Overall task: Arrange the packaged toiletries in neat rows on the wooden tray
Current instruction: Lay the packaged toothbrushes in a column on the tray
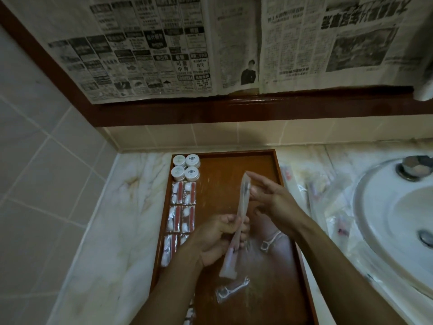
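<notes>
Risk of slippage: long clear packet (236, 221) held above middle of wooden tray (236, 154), pinched at mid-length by curled fingers of left hand (218, 235) and only touched near upper tip by straight, relaxed fingers of right hand (269, 195); likely to drop onto loose floss-pick packet (232, 289) at lower centre, or to skew red-and-white sachets (180, 207) lined at left. Long axis near-vertical in frame, leaning slightly right, top toward round jars (186, 167) at upper left.

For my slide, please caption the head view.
Both hands hold a long packet above the wooden tray of toiletries.
</notes>
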